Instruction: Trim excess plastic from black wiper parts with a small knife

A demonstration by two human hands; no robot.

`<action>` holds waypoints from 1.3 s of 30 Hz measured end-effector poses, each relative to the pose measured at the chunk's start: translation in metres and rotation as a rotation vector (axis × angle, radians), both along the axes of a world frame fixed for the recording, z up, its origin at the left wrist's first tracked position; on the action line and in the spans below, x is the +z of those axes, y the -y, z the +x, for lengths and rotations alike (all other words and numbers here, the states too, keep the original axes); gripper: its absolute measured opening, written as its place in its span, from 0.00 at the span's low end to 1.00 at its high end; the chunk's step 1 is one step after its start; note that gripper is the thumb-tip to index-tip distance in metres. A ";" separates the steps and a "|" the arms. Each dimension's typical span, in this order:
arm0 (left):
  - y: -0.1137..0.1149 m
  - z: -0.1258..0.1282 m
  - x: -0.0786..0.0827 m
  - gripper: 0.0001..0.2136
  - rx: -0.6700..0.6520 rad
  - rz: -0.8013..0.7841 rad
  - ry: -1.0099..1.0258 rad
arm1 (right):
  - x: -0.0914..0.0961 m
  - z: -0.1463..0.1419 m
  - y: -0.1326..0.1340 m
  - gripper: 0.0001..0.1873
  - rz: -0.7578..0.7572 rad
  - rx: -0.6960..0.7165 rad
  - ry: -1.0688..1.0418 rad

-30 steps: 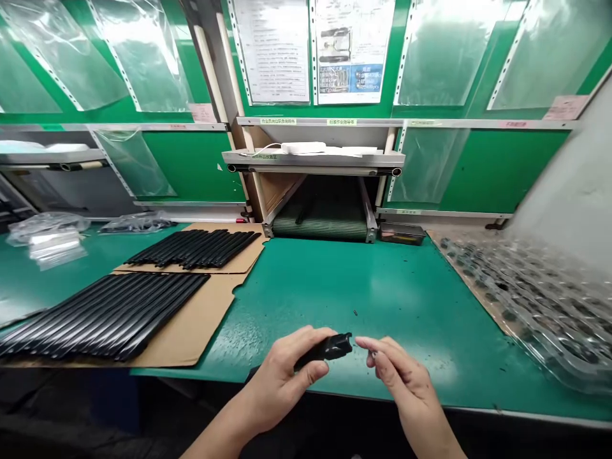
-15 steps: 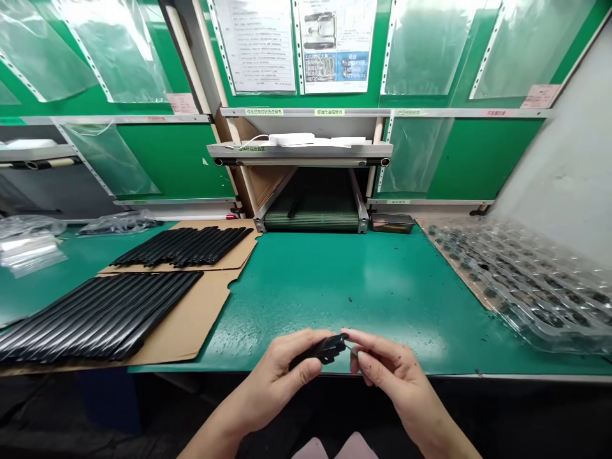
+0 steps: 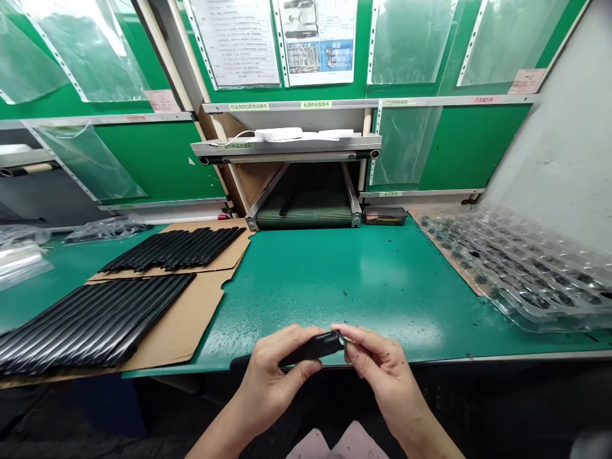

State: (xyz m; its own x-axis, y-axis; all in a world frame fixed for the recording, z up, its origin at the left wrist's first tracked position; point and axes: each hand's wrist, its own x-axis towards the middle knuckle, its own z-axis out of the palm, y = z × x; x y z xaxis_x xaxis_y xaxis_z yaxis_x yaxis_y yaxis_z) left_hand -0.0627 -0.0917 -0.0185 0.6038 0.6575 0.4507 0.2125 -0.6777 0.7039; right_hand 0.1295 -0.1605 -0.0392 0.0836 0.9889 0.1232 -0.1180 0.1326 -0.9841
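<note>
A long black plastic part (image 3: 313,348) lies across my left hand (image 3: 275,370), whose fingers and thumb are wrapped round it; its other end sticks out on the left past the palm. Close by, my right hand (image 3: 380,366) pinches a thin, pale, blade-like sliver (image 3: 345,340) between thumb and fingers. The sliver and the right index fingertip are at the right end of the black part. Most of the sliver is hidden by the fingers, so its kind is unclear. Both hands are over the front edge of the green table (image 3: 301,274).
On the left, rows of black strips (image 3: 95,319) lie on cardboard (image 3: 196,325). Stacked clear plastic trays (image 3: 540,280) with round pockets stand on the right. At the back are a conveyor belt (image 3: 306,213) bearing a black piece, and a small clear box (image 3: 384,217).
The black part has rolled in my left hand, so a smoother face shows and its left end is visible. My right hand stays at its right end. The view has shifted slightly right.
</note>
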 end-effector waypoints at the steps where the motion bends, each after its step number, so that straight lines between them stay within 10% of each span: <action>1: 0.001 0.001 -0.001 0.15 0.018 0.050 0.013 | -0.001 -0.002 -0.002 0.16 0.011 -0.018 0.011; 8: -0.010 0.003 -0.011 0.17 0.250 0.349 0.092 | -0.009 -0.007 -0.006 0.22 -0.125 -0.152 -0.030; 24: -0.019 0.003 -0.011 0.19 0.406 0.830 0.072 | -0.002 -0.016 -0.003 0.24 -0.203 0.038 -0.111; 39: -0.054 0.018 -0.003 0.17 -0.175 0.318 -0.047 | -0.012 -0.007 -0.008 0.16 0.339 -0.443 0.702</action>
State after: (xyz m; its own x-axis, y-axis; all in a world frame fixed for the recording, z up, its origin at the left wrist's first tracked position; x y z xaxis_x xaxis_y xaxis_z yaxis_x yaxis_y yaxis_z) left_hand -0.0444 -0.0380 -0.0219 0.7195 0.3738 0.5853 0.1011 -0.8902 0.4442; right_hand 0.1226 -0.1527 -0.0508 0.2439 0.7852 0.5692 0.6276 0.3196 -0.7099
